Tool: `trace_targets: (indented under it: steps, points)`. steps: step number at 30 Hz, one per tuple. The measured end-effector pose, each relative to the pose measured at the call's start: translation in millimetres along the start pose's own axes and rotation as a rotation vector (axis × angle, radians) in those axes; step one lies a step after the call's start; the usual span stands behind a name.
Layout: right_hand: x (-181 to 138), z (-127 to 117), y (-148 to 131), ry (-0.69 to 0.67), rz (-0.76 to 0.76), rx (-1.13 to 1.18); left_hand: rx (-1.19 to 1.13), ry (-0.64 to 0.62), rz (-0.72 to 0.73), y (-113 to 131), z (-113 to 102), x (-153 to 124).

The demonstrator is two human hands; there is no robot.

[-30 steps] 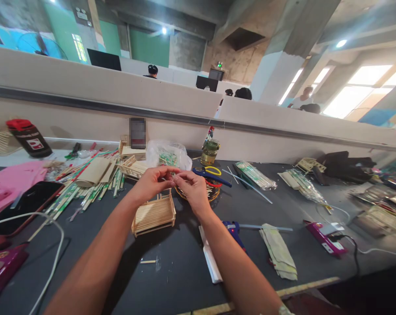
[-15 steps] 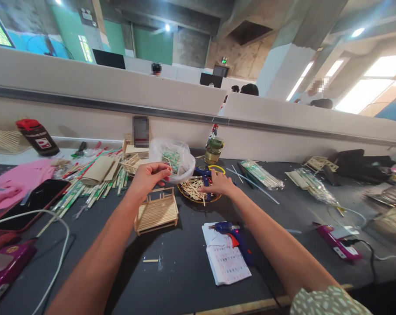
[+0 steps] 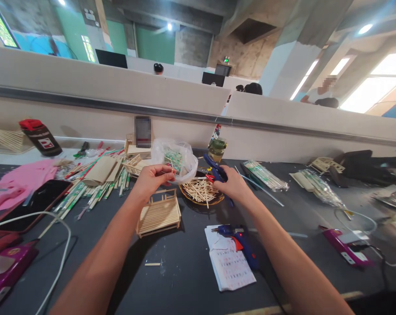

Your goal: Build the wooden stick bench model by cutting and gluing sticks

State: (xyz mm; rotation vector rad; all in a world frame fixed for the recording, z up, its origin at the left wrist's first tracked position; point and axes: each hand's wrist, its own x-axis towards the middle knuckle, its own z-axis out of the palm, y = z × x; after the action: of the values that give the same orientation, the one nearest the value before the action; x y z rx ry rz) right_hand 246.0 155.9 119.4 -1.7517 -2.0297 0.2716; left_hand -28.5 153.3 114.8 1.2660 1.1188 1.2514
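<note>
My left hand point(image 3: 152, 178) is closed in a pinch on a thin wooden stick, just above a small bench-like frame of wooden sticks point(image 3: 159, 214). My right hand point(image 3: 232, 186) is wrapped round the blue-handled cutters point(image 3: 215, 170) and lifts them over the round basket of short sticks point(image 3: 201, 191). The cutters' tip points up and to the left, towards the clear plastic bag point(image 3: 176, 158).
A blue glue gun point(image 3: 237, 236) lies on a printed paper point(image 3: 229, 262) near me. Wrapped chopsticks point(image 3: 93, 183), a phone point(image 3: 27, 203), pink cloth point(image 3: 17, 179), a jar point(image 3: 217, 149), stick packets point(image 3: 265, 174) and a purple device point(image 3: 344, 247) lie around. A partition wall runs behind.
My right hand left the left hand, reached right to the cutters by the basket, gripped them and lifted them. The left hand stayed above the stick frame.
</note>
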Motion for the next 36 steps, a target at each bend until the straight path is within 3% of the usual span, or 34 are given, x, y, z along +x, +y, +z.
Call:
trace_targets:
  steps: [4,8,13,21,36]
  points:
    - [-37.5,7.6,-32.1,0.198,-0.306,0.115,0.005,-0.005,0.060,4.6,2.0,-4.0]
    - [-55.9,30.1,-57.1,0.271,-0.452,0.083,0.056,-0.099,0.212,10.5,3.2,-8.2]
    - [-58.8,48.9,-67.2,0.310,-0.435,0.120,0.056,-0.164,0.371,17.7,4.1,-12.0]
    - [-59.9,53.7,-73.0,0.359,-0.407,0.200,-0.002,-0.199,0.338,20.5,8.6,-15.9]
    - [-61.6,51.3,-69.3,0.325,-0.379,0.216,0.128,-0.185,0.359,22.0,11.4,-19.2]
